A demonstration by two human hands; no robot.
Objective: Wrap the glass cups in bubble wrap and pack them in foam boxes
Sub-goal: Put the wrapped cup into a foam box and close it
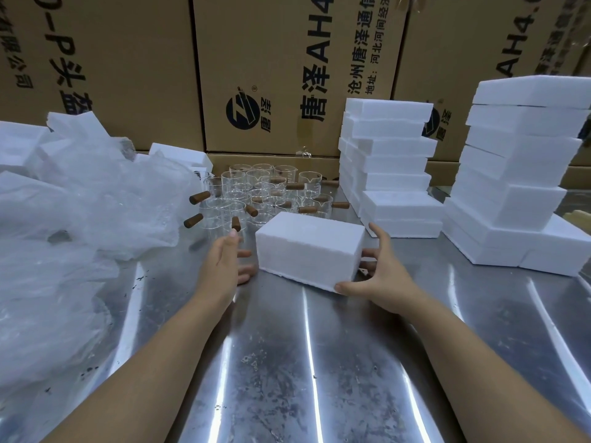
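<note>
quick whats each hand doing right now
Left hand: open, holding nothing, beside the foam box.
Right hand: grips the box's right end.

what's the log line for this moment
right hand: grips foam box | left hand: open beside it | glass cups: unwrapped behind
</note>
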